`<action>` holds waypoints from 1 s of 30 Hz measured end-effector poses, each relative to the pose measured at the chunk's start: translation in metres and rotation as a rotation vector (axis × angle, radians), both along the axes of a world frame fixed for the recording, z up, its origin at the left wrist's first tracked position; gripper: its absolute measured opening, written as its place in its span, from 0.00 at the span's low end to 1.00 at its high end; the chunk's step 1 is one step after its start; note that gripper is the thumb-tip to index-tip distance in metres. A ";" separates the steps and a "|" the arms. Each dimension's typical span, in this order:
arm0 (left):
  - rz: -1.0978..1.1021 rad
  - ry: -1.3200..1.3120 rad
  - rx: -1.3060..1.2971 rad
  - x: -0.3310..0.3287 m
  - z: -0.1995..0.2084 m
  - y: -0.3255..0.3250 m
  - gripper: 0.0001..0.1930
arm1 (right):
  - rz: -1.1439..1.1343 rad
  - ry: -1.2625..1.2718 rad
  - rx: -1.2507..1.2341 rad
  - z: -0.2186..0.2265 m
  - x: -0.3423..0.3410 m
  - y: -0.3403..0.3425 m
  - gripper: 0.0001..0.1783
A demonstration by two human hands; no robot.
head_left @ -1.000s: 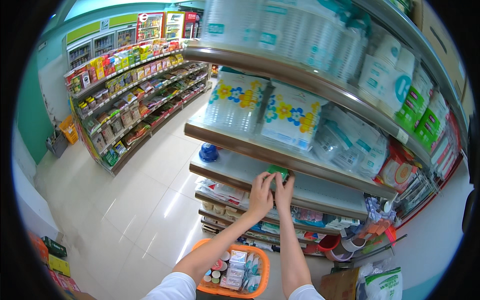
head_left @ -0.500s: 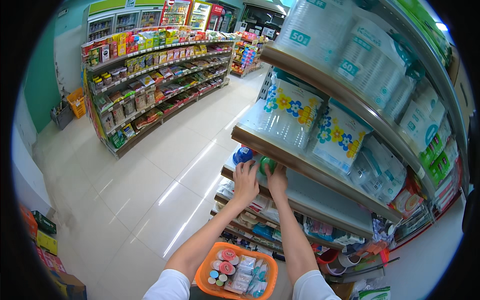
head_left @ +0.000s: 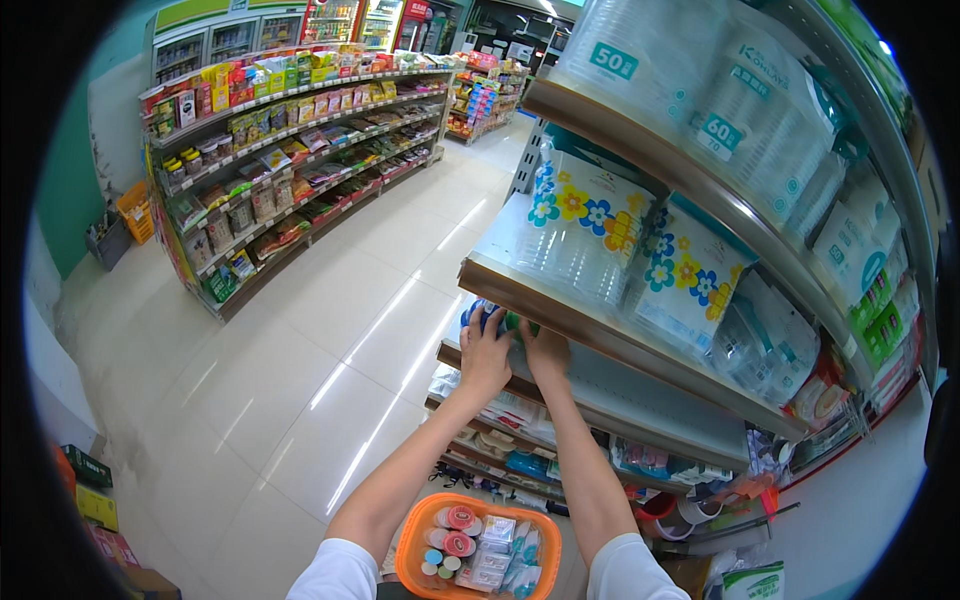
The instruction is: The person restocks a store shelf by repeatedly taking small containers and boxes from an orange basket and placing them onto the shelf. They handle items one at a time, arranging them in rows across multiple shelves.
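Note:
Both my arms reach forward to a shelf board at the left end of the rack. My left hand (head_left: 486,352) has its fingers curled over a blue round container (head_left: 489,316), which shows partly between them. Close beside it, my right hand (head_left: 545,354) is bent round a green round container (head_left: 514,322), mostly hidden by the fingers and the board above. Both containers are at the left end of the board. Below my forearms is an orange basket (head_left: 404,560) holding red-topped tubs, small white-lidded bottles, pale boxes and clear-and-teal packets.
Above my hands, a brown-edged shelf (head_left: 600,345) juts out with flower-printed packs of clear cups (head_left: 590,215). Higher up are larger cup packs (head_left: 735,125). Lower boards carry packaged goods. Left, across a tiled floor (head_left: 330,350), stands a snack rack (head_left: 290,160).
My left fingers have moved further over the blue container. My right hand has come slightly left over the green one, which now shows less. The whole view has shifted slightly.

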State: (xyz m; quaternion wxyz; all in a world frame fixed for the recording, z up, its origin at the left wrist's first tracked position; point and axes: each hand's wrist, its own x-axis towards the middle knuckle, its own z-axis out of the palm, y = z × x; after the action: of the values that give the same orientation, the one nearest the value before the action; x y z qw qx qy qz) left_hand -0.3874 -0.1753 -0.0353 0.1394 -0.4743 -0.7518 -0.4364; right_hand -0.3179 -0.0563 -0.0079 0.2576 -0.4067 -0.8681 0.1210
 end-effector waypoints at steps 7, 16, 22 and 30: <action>-0.017 0.013 0.023 -0.007 0.003 -0.001 0.19 | 0.105 0.101 0.086 -0.021 -0.017 0.020 0.30; 0.005 0.068 0.036 -0.001 0.008 -0.005 0.18 | 0.103 0.196 0.053 -0.028 -0.014 0.019 0.25; 0.003 0.071 0.168 0.031 0.019 -0.003 0.12 | 0.222 0.309 0.111 -0.020 0.016 0.007 0.20; -0.268 -0.281 0.261 0.102 0.025 0.027 0.15 | 0.173 0.506 -0.104 0.014 0.122 -0.026 0.20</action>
State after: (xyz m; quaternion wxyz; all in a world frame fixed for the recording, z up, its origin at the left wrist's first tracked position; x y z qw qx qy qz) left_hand -0.2850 -0.1483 -0.0104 0.0346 -0.4824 -0.6314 -0.6061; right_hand -0.1959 -0.0820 0.0057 0.4339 -0.3004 -0.8002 0.2848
